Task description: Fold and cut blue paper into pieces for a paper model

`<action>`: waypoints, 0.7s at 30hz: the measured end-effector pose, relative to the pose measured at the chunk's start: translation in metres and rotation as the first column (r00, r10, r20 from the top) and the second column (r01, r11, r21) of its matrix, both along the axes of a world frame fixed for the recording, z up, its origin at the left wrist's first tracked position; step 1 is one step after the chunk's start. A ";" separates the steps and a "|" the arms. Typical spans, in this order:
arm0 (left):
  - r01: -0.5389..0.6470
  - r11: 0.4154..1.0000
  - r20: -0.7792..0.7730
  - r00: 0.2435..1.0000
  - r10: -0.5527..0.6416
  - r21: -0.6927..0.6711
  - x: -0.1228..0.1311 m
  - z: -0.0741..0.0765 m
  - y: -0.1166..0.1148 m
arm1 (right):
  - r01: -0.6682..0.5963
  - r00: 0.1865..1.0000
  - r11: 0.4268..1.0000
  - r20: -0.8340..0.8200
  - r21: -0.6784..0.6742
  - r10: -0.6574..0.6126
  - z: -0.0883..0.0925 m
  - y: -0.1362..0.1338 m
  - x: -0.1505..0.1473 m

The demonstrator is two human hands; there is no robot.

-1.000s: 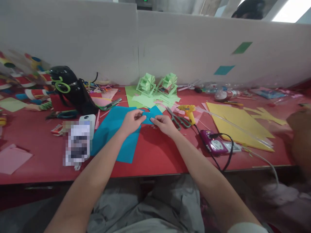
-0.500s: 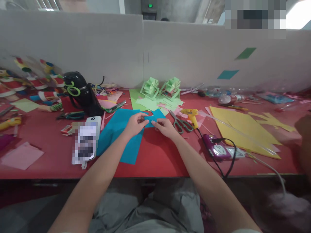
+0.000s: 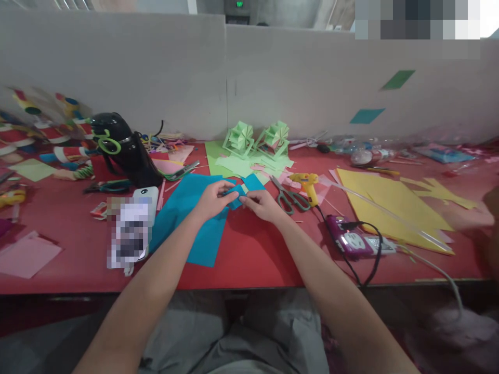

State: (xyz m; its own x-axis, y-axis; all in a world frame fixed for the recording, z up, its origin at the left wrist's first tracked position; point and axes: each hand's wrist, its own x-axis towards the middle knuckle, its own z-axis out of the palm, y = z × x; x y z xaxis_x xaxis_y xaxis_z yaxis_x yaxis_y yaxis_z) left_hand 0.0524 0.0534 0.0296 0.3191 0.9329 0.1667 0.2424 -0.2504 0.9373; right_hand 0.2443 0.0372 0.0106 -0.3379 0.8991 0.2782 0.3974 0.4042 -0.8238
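Between my two hands is a small folded piece of blue paper (image 3: pixel 235 200), raised a little over the red table (image 3: pixel 249 254). My left hand (image 3: pixel 216 199) pinches it between thumb and fingers from the left. From the right, my right hand (image 3: pixel 260 202) is closed with its thumb and fingertips on the paper's edge. Another blue piece (image 3: pixel 254 182) lies just beyond my fingers. Large blue sheets (image 3: pixel 208 236) lie under and beside my left hand. Grey-handled scissors (image 3: pixel 287 196) lie open to the right of my right hand.
A yellow glue gun (image 3: pixel 307 186), a purple power strip (image 3: pixel 346 240) with cables and yellow sheets (image 3: pixel 384 208) are at right. Two green paper models (image 3: pixel 240 137) stand behind my hands. At left are a phone (image 3: pixel 134 223) and a black bottle-like object (image 3: pixel 122 150).
The small blue paper has turned from lying flat between my fingers to a tilted, folded position. My hands have stayed almost in place, and the view has shifted slightly.
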 end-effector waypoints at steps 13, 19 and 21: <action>0.065 0.998 -0.078 0.995 -0.064 0.002 -0.006 0.005 0.001 | -0.061 0.996 0.996 -0.064 -0.071 0.056 0.006 -0.011 -0.002; 0.143 0.988 -0.119 0.983 -0.137 0.049 -0.006 0.009 -0.003 | -0.131 0.991 0.984 -0.030 -0.122 0.128 0.006 -0.014 0.002; 0.098 0.992 -0.085 0.992 -0.092 0.078 -0.003 0.008 -0.003 | -0.114 0.991 0.981 -0.080 -0.154 0.103 0.006 -0.015 -0.001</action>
State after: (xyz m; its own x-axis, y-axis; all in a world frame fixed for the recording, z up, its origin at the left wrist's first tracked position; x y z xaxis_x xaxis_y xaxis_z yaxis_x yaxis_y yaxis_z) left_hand 0.0492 0.0505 0.0375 0.4212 0.8821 0.2109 0.2881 -0.3506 0.8911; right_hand 0.2438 0.0219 0.0170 -0.4202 0.8928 0.1624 0.2960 0.3040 -0.9055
